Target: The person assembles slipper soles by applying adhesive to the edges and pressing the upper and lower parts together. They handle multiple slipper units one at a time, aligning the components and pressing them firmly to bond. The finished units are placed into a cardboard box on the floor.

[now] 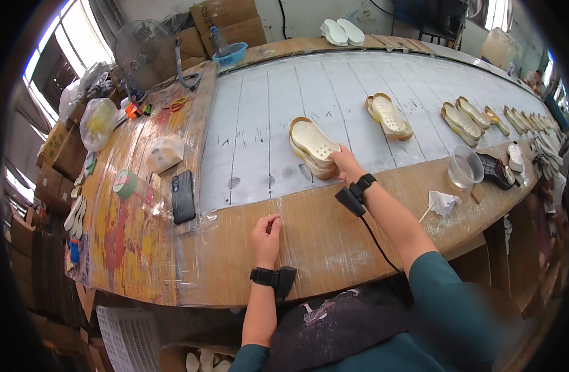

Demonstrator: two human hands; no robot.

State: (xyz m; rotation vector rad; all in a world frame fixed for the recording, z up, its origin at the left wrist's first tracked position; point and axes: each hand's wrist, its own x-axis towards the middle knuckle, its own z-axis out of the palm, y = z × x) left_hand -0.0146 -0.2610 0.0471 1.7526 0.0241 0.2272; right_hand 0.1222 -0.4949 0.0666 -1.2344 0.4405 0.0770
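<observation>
Right hand [343,162] pinching, seemingly, stacked cream perforated foam soles [313,146]; left hand [266,230] loosely curled, empty, on wooden desk [321,242]. Risk: loose pinch, stack slides apart.

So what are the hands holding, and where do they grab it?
The right hand grips the near edge of a stack of cream shoe soles on the grey belt. The left hand holds nothing, resting curled on the wooden edge.

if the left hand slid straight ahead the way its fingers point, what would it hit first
Likely the near edge of the grey belt: the left hand rests loosely curled on the wooden rim, pointing away. The black phone lies off to its left, probably missed.
</observation>
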